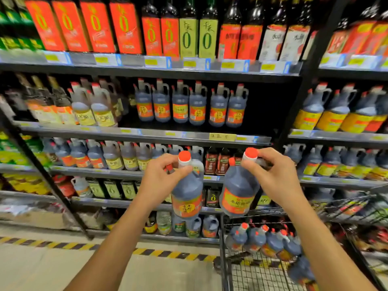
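Two red-capped, orange-labelled plastic jugs of dark liquid: left jug (186, 196) is hanging from left hand (165, 177), right jug (239, 192) from right hand (275, 175), fingers curling round necks, seemingly handles too, above wire trolley (223, 244). Full, likely heavy, rigid, smooth; handles offering surest hold.

The right grip (277, 175) hides the handle of its bottle (239, 192). Price tags (157, 62) are too blurred to read. The cart (223, 248) is cut off below; its lowest bottle (300, 271) looks motion-smeared.
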Demonstrator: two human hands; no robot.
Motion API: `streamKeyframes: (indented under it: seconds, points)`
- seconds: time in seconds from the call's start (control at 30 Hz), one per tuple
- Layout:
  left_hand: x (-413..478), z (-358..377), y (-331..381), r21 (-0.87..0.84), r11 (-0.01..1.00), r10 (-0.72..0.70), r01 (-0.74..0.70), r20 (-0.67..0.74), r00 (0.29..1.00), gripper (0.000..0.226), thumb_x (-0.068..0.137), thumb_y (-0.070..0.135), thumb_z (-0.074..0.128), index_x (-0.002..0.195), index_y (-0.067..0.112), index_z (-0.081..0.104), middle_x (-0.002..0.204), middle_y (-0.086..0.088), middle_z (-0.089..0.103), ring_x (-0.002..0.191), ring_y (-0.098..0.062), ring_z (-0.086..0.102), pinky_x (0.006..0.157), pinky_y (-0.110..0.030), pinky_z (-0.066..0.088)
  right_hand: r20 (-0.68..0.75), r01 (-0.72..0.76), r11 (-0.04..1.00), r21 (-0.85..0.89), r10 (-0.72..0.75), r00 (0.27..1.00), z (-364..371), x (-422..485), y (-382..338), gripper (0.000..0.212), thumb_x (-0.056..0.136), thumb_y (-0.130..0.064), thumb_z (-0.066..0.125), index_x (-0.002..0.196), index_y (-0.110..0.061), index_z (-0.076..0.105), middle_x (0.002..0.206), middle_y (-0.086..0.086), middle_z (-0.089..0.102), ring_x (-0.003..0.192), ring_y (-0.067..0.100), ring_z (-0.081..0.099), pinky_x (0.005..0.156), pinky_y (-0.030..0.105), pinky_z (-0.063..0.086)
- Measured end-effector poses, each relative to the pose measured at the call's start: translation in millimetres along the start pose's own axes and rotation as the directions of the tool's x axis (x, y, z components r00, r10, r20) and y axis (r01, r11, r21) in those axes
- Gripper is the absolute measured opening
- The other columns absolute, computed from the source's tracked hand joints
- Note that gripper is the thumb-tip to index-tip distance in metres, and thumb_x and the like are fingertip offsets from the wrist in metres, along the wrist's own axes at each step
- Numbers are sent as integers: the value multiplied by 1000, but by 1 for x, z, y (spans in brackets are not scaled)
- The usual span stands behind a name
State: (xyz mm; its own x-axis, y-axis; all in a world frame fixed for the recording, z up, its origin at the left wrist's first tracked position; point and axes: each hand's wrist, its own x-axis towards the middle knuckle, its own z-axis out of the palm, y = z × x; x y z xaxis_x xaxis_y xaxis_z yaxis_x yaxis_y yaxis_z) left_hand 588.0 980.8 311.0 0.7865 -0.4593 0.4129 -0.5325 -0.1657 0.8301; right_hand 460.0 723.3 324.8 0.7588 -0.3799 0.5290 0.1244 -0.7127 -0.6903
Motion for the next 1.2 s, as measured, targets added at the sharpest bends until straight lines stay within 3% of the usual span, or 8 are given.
streamKeyframes:
  seconds: [0.13,0.37,0.53,0.63,0.77,0.9,1.0,1.2]
  points:
    - [17,-13,-9,-24,1000,14,-14,-3,1000,2,88,21,74,87,19,74,80,2,58,70,-4,48,66,-14,38,21,69,997,-14,-69,997,20,18,-7,20,89,-34,73,82,-46,58,79,-17,58,73,3,55,64,11,38]
    - [68,-7,-31,11,999,37,-36,-28,999,10,87,24,75,93,16,76,82,-3,59,71,-9,46,67,-19,39,9,71,997,14,-72,997,47,58,15,13,90,-29,72,102,-33,69,94,-17,64,91,5,61,77,23,45]
    - [111,5,-42,-38,998,57,-58,-14,998,10,86,27,75,96,25,77,83,16,62,71,0,50,67,-14,39,-54,80,997,21,-79,995,52,87,28,15,89,-39,66,103,-33,66,98,-16,62,96,5,60,79,27,48]
    - [139,12,-45,-81,994,77,-75,19,997,10,86,24,75,96,25,76,82,15,60,74,-2,52,68,-15,40,-95,67,997,24,-64,993,49,105,35,21,90,-37,66,108,-27,70,106,-11,64,102,7,62,84,33,51]
    - [181,22,-47,-139,980,149,-141,46,988,14,87,20,75,101,20,76,90,13,65,81,-5,58,71,-16,42,-139,83,995,-48,-89,986,45,131,45,22,92,-34,66,110,-22,71,111,-5,65,104,15,63,84,39,52]
    - [225,33,-50,-167,957,251,-238,61,966,15,87,19,74,99,9,74,89,-4,63,77,-15,55,67,-28,44,-225,62,993,-96,-83,971,45,157,54,18,93,-20,71,111,-21,72,112,-6,66,106,14,64,84,42,54]
    - [255,38,-54,-206,926,334,-315,66,940,13,87,18,75,100,17,74,88,5,63,76,-5,54,68,-16,40,-290,69,985,-158,-113,950,50,175,59,15,91,-18,73,106,-18,73,109,-6,66,102,16,65,79,46,54]
    - [295,52,-70,-284,884,407,-371,79,910,17,88,29,72,104,22,72,96,11,62,84,-14,58,71,-29,47,-372,77,962,-263,-175,912,59,200,67,17,91,-20,73,107,-14,72,111,-4,65,103,16,65,84,44,54]
